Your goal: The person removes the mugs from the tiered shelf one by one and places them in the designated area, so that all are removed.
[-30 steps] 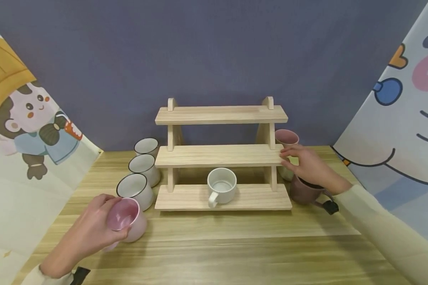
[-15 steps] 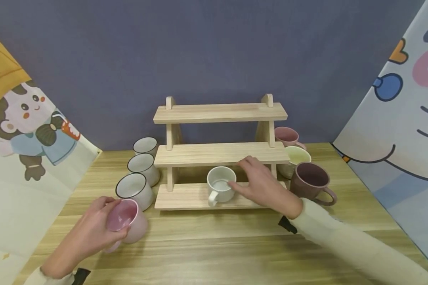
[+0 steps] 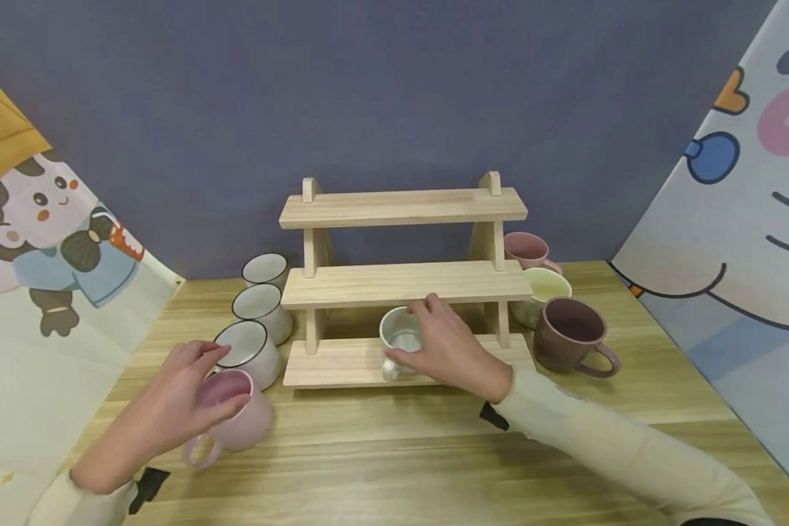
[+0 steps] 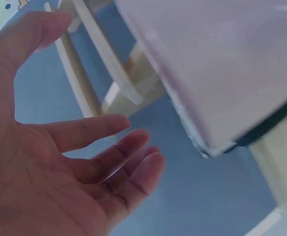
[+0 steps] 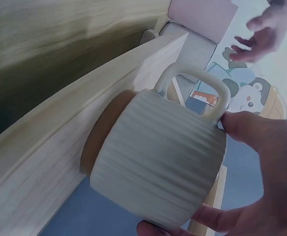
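My right hand (image 3: pixel 456 351) holds a ribbed white mug (image 5: pixel 158 157) by its rim, thumb near the handle and fingers round the far side. The mug, with a brown band at its base, stands on the bottom tier of a wooden three-tier shelf (image 3: pixel 342 365), its handle facing the front. At the left, a pink mug (image 3: pixel 250 427) is upright on the table, handle towards me. Over its rim, my left hand (image 3: pixel 171 402) has thumb and fingers spread apart; in the left wrist view those fingers are loosely bent, with a gap between them and the mug.
Several white mugs with dark rims (image 3: pixel 253 354) line up left of the shelf, behind the pink mug. To its right stand a brown mug (image 3: pixel 568 336), a pale yellow-lined mug (image 3: pixel 549 286) and another pink mug (image 3: pixel 526 248). A dark curtain (image 3: pixel 394 88) hangs behind.
My right hand has come left from the mugs on the right to the white mug and now holds it. My left hand has let go of the pink mug, its fingers spreading.
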Demonstrator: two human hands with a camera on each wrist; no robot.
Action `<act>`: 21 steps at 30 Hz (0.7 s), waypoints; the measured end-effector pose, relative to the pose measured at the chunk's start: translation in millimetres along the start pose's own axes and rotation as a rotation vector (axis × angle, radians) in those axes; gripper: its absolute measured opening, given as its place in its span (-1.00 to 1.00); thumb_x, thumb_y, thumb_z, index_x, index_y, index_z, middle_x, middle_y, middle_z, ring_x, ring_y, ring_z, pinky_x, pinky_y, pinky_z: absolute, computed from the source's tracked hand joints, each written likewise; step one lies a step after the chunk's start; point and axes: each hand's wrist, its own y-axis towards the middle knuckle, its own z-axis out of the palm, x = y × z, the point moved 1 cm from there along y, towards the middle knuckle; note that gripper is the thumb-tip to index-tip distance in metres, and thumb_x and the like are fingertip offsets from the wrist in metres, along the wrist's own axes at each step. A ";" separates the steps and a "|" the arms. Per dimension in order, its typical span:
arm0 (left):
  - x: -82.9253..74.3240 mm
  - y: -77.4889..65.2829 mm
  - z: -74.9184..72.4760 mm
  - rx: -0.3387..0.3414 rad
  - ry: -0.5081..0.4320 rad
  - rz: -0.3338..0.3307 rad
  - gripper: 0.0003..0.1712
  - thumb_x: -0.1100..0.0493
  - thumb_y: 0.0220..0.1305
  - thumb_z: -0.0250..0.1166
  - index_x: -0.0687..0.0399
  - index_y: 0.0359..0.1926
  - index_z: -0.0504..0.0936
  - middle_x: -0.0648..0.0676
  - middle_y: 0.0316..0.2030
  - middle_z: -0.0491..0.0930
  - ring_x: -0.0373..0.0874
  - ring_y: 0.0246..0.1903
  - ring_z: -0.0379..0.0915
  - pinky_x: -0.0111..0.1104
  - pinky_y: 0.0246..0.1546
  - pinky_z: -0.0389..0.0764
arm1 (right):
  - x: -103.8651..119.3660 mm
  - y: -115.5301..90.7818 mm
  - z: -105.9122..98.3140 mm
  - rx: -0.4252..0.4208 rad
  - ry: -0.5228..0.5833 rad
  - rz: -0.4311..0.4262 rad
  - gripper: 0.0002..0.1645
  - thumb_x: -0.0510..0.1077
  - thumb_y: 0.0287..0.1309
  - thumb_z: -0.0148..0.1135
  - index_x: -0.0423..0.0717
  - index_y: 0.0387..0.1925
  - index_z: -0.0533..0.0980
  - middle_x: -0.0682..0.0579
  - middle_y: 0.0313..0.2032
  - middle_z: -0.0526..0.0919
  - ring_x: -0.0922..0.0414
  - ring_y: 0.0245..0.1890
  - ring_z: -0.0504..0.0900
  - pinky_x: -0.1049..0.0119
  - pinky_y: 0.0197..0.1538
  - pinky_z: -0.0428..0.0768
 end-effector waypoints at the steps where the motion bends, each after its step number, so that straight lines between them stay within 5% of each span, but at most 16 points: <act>1: -1.5 4.9 -0.8 -0.005 0.001 0.020 -0.21 -0.01 -0.25 0.55 0.46 -0.05 0.55 0.27 -0.16 0.48 0.16 -0.15 0.32 -0.03 -0.21 0.39 | 0.0 0.2 0.2 0.002 -0.001 0.002 -0.15 0.34 -0.09 0.34 -0.24 0.03 0.46 -0.06 -0.23 0.40 0.13 -0.38 0.38 0.29 -0.37 0.44; 10: -15.2 54.2 0.7 0.095 0.000 0.037 -0.35 0.05 0.00 0.41 0.46 0.02 0.52 0.28 -0.09 0.46 0.20 -0.07 0.34 0.02 -0.08 0.40 | -0.5 0.1 0.6 0.014 0.011 0.016 -0.17 0.32 -0.08 0.35 -0.24 0.03 0.46 -0.06 -0.23 0.40 0.12 -0.37 0.37 0.28 -0.37 0.44; 16: -10.7 81.9 11.8 0.126 0.013 0.113 -0.51 0.19 0.12 0.32 0.48 0.00 0.51 0.29 -0.06 0.45 0.17 -0.02 0.35 -0.02 0.01 0.36 | -0.6 0.6 1.6 0.003 0.013 0.014 -0.17 0.31 -0.09 0.37 -0.24 0.03 0.47 -0.05 -0.24 0.40 0.12 -0.36 0.37 0.28 -0.36 0.45; 21: -6.7 97.3 18.8 0.186 0.018 0.106 -0.58 0.23 0.21 0.24 0.48 0.01 0.50 0.34 0.00 0.43 0.22 0.03 0.31 0.02 0.04 0.34 | -0.5 0.8 2.0 -0.002 0.017 0.013 -0.18 0.30 -0.09 0.38 -0.23 0.02 0.47 -0.05 -0.24 0.40 0.12 -0.36 0.38 0.28 -0.36 0.45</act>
